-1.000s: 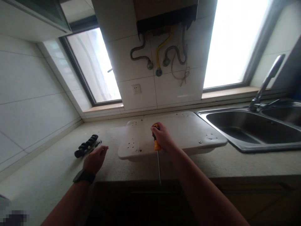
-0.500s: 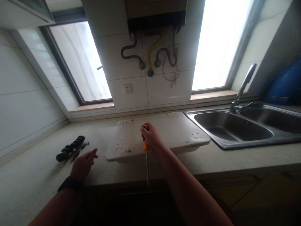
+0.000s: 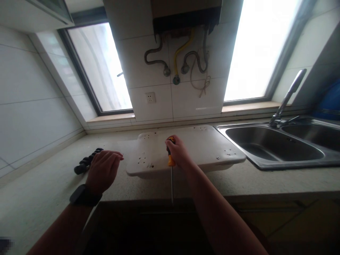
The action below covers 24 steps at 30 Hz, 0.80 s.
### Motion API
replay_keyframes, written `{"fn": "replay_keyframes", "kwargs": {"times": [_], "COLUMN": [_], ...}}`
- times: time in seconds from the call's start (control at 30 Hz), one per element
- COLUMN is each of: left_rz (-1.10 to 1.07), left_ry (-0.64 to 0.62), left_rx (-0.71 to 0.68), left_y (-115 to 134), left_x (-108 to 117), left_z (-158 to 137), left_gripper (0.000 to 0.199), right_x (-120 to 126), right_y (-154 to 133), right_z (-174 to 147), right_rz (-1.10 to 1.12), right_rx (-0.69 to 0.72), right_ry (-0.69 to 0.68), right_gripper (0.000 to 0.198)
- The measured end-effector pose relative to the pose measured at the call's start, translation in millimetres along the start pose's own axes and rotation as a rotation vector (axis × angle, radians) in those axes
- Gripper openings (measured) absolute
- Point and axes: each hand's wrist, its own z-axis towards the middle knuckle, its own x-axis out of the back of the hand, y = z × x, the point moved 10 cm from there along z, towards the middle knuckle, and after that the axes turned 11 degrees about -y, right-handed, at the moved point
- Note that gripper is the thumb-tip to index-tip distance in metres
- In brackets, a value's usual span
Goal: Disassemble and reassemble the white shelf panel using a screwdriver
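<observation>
My right hand (image 3: 179, 150) is wrapped round the orange and black handle of a screwdriver (image 3: 171, 161). Its long metal shaft points downward, past the front edge of a white panel (image 3: 191, 145). That panel lies on the worktop, with groups of small holes near its corners and a thicker part beneath. My left hand (image 3: 104, 168), a dark watch on its wrist, hovers left of the panel with loosely bent fingers and nothing visible in them. Beyond it lies a row of black rounded pieces (image 3: 86, 163), partly hidden by the hand.
To the right sits a steel double sink (image 3: 273, 145) with a tall tap (image 3: 288, 97). The speckled worktop (image 3: 148, 191) ends in a front edge above dark cabinets. Hoses (image 3: 156, 62) and a socket (image 3: 150, 97) are on the tiled wall.
My left hand has moved forward and slightly right, over the side of the black pieces. The view has shifted a little left; the screwdriver stays in my right hand.
</observation>
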Motion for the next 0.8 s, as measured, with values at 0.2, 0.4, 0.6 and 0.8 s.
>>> {"fn": "replay_keyframes", "kwargs": {"times": [0.2,0.4,0.6,0.8], "left_rz": [0.021,0.075,0.076,-0.035], "left_ry": [-0.178,-0.281,-0.194,-0.204], "left_rx": [-0.415,-0.421,-0.353,-0.352], "left_y": [117.6,149.7,144.6,139.1], "left_x": [-16.4,-64.6,-69.2,-62.2], "left_z": [0.3,-13.9,-16.5,-14.5], "left_gripper": [0.047,0.058,0.057,0.059], "right_x": [2.0,6.8,0.6,42.9], "right_y": [-1.9,-2.2,-15.1,-49.3], "right_z": [-1.2,-3.0,-8.7,-46.0], "right_rz": [0.069,0.177,0.305,0.365], "right_rx": [0.008,-0.002,-0.020,0.027], "right_ry": [0.025,0.085,0.009,-0.037], "right_gripper": [0.017,0.020,0.025,0.026]}}
